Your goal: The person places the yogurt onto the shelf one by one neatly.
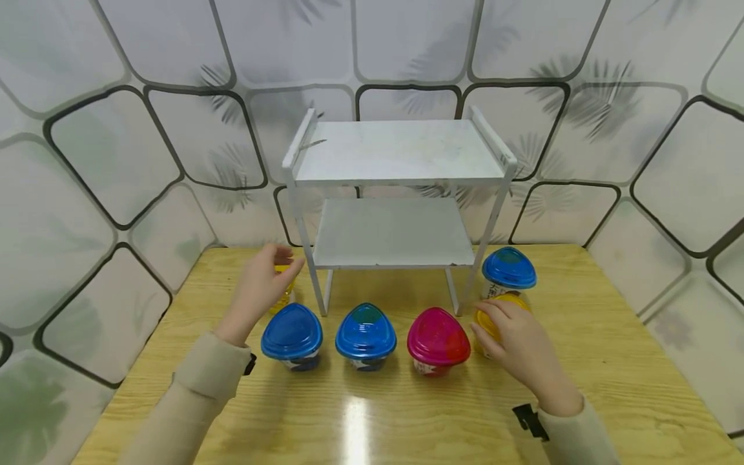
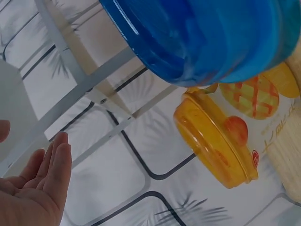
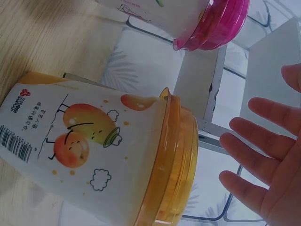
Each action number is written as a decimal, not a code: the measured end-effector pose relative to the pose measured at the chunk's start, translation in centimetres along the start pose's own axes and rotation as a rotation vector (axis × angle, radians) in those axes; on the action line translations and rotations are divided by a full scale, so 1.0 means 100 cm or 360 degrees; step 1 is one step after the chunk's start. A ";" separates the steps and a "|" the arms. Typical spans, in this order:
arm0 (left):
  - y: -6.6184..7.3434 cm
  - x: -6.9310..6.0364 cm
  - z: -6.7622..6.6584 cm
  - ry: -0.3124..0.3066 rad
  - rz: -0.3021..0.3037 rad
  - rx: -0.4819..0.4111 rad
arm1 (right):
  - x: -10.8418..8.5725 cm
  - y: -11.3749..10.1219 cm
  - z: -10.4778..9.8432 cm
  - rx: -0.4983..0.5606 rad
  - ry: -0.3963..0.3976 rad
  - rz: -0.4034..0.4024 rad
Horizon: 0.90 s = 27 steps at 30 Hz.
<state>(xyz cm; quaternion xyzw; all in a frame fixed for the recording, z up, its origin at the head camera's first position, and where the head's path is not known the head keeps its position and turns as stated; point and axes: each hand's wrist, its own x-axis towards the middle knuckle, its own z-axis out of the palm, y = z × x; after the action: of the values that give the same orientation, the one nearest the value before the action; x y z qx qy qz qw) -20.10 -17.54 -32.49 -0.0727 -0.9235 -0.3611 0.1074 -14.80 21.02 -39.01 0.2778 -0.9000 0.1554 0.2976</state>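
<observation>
My left hand [image 1: 256,290] hovers with relaxed fingers above a yellow-lided cup [image 2: 214,139] at the left, apart from it in the left wrist view. My right hand [image 1: 523,345] reaches over another yellow-lidded cup [image 3: 94,146]; the right wrist view shows its fingers [image 3: 256,157] spread and off the lid. Between the hands stand a blue-lidded cup [image 1: 292,332], a second blue-lidded cup [image 1: 366,336] and a pink-lidded cup [image 1: 438,339] in a front row. A third blue-lidded cup [image 1: 509,268] stands behind the right yellow one. All are upright with rounded triangular lids.
A white two-tier shelf [image 1: 398,152] stands at the back of the wooden table [image 1: 360,420], its lower board [image 1: 395,232] raised on thin legs. Patterned panels [image 1: 407,45] rise behind and along both sides.
</observation>
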 end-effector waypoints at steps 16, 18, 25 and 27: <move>-0.004 0.017 0.017 -0.0169 0.0013 -0.0067 | -0.005 0.007 -0.004 0.0019 -0.0027 0.0071; -0.006 0.019 0.018 -0.0170 0.0018 -0.0058 | -0.005 0.009 -0.005 0.0026 -0.0029 0.0079; -0.010 0.023 0.022 -0.0185 0.0011 -0.0039 | -0.005 0.017 -0.011 0.0027 -0.0033 0.0126; -0.009 0.023 0.023 -0.0186 0.0007 -0.0039 | -0.006 0.018 -0.014 0.0020 -0.0046 0.0155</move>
<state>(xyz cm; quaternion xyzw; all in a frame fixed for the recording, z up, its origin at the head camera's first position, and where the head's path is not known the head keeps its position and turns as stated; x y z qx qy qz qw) -22.89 -16.51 -34.14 -0.0971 -0.9235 -0.3672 0.0533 -14.85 23.32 -38.50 0.2377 -0.9158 0.1712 0.2749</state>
